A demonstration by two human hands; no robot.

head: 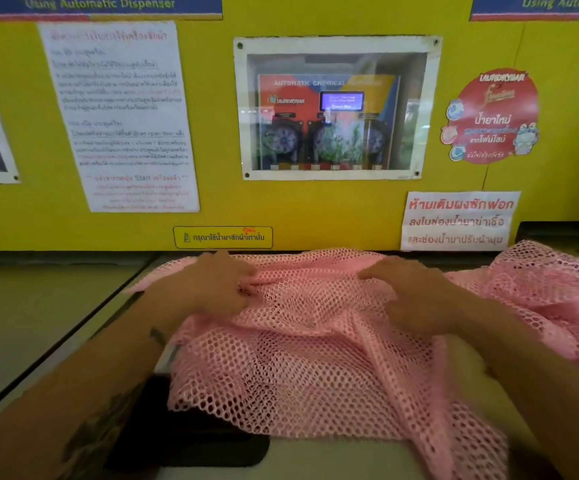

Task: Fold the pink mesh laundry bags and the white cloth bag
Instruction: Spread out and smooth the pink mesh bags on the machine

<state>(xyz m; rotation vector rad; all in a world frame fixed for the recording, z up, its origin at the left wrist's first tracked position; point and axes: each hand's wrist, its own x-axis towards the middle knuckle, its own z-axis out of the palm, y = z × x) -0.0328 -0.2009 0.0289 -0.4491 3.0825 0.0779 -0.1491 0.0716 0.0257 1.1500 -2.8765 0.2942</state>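
Observation:
A pink mesh laundry bag (309, 358) lies spread and rumpled over the white machine top (333, 459), its near edge hanging past a black panel. My left hand (212, 285) rests on the bag's far left part, fingers pinching a fold of mesh. My right hand (409, 292) presses palm-down on the mesh to the right, fingers spread. More pink mesh (551, 282) is bunched at the far right. A patch of white cloth (468, 358) shows under the mesh beside my right forearm; whether it is the white cloth bag I cannot tell.
A yellow wall (212, 133) with paper notices and a windowed dispenser box (336, 109) stands right behind the machine top. A grey surface (32, 306) lies to the left. A black panel (191, 441) sits at the near left edge under the mesh.

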